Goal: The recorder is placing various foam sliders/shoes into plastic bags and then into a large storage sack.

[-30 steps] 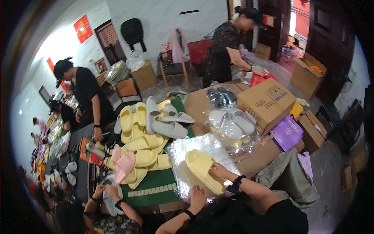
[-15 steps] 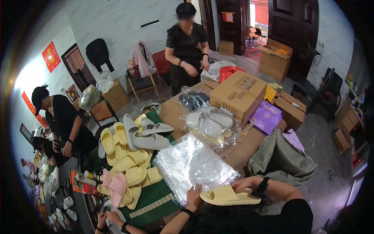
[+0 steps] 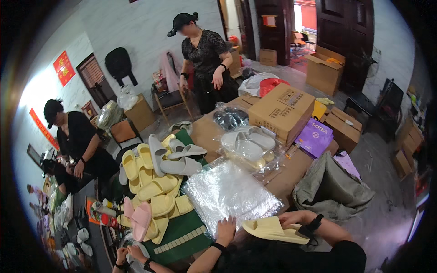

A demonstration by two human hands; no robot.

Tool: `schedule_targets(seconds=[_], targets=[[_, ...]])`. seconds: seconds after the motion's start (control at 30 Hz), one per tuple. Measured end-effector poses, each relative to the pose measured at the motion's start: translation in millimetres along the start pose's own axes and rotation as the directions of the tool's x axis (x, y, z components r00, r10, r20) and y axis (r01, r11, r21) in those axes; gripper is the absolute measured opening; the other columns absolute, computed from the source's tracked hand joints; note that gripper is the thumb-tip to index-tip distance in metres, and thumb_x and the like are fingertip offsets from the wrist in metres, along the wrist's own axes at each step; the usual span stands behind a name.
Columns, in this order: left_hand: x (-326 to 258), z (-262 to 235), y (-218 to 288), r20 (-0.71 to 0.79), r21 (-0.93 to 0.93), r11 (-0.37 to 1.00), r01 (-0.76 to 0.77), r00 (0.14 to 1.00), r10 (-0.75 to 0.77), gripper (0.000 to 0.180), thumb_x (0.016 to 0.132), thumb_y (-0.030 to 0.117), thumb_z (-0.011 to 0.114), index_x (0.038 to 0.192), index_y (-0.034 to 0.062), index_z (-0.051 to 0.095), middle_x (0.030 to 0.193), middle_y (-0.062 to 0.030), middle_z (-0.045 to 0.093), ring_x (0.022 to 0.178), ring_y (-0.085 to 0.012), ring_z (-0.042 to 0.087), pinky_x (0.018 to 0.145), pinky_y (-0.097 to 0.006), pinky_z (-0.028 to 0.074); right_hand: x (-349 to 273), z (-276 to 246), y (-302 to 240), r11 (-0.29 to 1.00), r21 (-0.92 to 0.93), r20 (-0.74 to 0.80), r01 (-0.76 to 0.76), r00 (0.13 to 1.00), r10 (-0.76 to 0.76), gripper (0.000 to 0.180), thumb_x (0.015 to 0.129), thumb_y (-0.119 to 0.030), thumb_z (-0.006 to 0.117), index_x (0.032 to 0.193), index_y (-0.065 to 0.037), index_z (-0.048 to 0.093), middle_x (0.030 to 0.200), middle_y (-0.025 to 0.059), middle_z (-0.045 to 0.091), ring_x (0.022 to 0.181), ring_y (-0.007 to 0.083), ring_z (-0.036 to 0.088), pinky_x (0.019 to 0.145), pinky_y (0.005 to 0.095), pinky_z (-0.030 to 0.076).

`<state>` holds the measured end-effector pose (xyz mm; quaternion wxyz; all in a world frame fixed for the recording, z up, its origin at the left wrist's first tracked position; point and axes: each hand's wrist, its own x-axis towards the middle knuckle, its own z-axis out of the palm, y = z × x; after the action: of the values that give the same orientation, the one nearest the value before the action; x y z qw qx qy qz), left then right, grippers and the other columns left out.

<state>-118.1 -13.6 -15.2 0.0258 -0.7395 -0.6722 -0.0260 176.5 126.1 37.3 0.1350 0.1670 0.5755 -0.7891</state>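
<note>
Gripped in my right hand (image 3: 290, 219) is a pale yellow slipper (image 3: 268, 227), held over the table's near edge with its toe toward the left. The right fingers reach into the slipper by its strap and are partly hidden. My left hand (image 3: 226, 231) rests with fingers stretched out on the near edge of a stack of clear plastic bags (image 3: 227, 191), apart from the slipper's toe. To the left of the bags lies a heap of yellow slippers (image 3: 157, 187), with grey slippers (image 3: 182, 166) and pink slippers (image 3: 141, 220) among them.
Bagged grey slippers (image 3: 248, 143) and a cardboard box (image 3: 282, 109) stand beyond the bags. Purple packages (image 3: 314, 136) and an olive sack (image 3: 330, 184) are to the right. Another person's hands (image 3: 129, 255) show at lower left. One person (image 3: 205, 68) stands across the table; others are at left.
My left hand has come away from the slipper's toe onto the bags. The slipper has shifted slightly right in my right hand. The person across the table has turned and moved left.
</note>
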Motion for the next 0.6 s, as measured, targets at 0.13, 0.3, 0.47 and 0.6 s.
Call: schedule_targets(seconds=[0.13, 0.3, 0.47, 0.6], targets=[[1, 21, -7, 0.19, -0.202, 0.974, 0.107, 0.979, -0.068, 0.026, 0.073, 0.008, 0.054, 0.096, -0.0012, 0.051, 0.088, -0.016, 0.056, 0.079, -0.032, 0.057, 0.066, -0.044, 0.045, 0, -20, 9, 0.999, -0.019, 0.081, 0.049, 0.996, -0.047, 0.051, 0.081, -0.009, 0.058, 0.127, 0.003, 0.041, 0.118, 0.0047, 0.052, 0.104, 0.0119, 0.048, 0.088, 0.0266, 0.041], [6, 14, 3, -0.225, -0.419, 0.892, 0.17, 0.932, -0.283, 0.038, 0.075, 0.0, 0.047, 0.113, -0.0006, 0.048, 0.114, -0.0234, 0.053, 0.091, -0.0348, 0.058, 0.079, -0.038, 0.048, -7, -25, -20, 0.987, 0.135, 0.102, -0.089, 0.992, 0.075, 0.052, 0.082, -0.011, 0.058, 0.128, 0.003, 0.04, 0.121, 0.0069, 0.051, 0.109, 0.0136, 0.046, 0.095, 0.0275, 0.036], [5, -5, 4, -0.034, -0.18, 0.965, 0.192, 0.979, -0.201, 0.025, 0.075, 0.006, 0.05, 0.1, 0.004, 0.05, 0.091, -0.012, 0.057, 0.084, -0.0274, 0.058, 0.074, -0.037, 0.047, -4, -41, -48, 0.983, 0.129, 0.171, -0.132, 0.979, 0.109, 0.051, 0.079, -0.029, 0.061, 0.117, 0.004, 0.049, 0.077, 0.0022, 0.058, 0.056, 0.0087, 0.052, 0.044, 0.0205, 0.038], [12, 1, 3, -0.007, -0.086, 0.948, 0.306, 0.952, -0.307, 0.019, 0.075, 0.007, 0.049, 0.094, 0.0058, 0.05, 0.085, -0.0088, 0.055, 0.081, -0.0245, 0.056, 0.07, -0.035, 0.045, 44, -89, -11, 0.989, -0.077, 0.213, -0.127, 0.967, 0.141, 0.054, 0.081, -0.026, 0.06, 0.125, 0.003, 0.044, 0.101, 0.0072, 0.058, 0.081, 0.0122, 0.051, 0.069, 0.024, 0.04]])
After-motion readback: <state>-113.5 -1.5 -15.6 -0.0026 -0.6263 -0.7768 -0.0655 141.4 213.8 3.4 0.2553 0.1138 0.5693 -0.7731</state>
